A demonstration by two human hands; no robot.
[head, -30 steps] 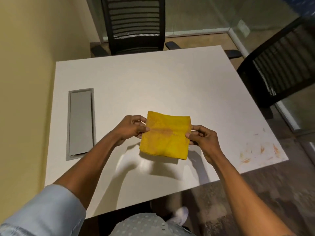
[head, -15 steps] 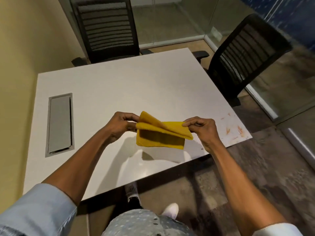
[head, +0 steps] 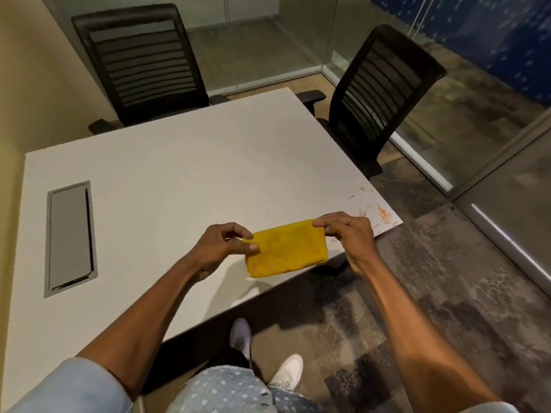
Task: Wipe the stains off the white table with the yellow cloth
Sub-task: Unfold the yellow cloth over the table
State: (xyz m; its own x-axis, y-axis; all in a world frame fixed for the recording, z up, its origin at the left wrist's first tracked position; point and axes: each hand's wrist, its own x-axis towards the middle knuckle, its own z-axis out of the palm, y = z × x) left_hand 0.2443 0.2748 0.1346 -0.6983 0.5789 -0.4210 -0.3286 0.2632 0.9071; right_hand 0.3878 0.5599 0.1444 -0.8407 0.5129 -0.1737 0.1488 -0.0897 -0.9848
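A yellow cloth (head: 286, 249), folded into a narrow rectangle, is held above the near right part of the white table (head: 185, 174). My left hand (head: 222, 245) pinches its left end and my right hand (head: 348, 234) pinches its upper right corner. Orange-brown stains (head: 375, 208) smear the table's near right corner, just behind my right hand.
A grey cable hatch (head: 70, 236) is set into the table's left side. One black mesh chair (head: 143, 64) stands at the far edge and another (head: 378, 90) at the right edge. A yellow wall runs along the left; glass partitions stand behind and to the right. My feet are on the carpet by the near edge.
The cloth has been folded over from a square into a narrower rectangle. Both hands with the cloth have shifted right, toward the stained corner, and the view has turned that way.
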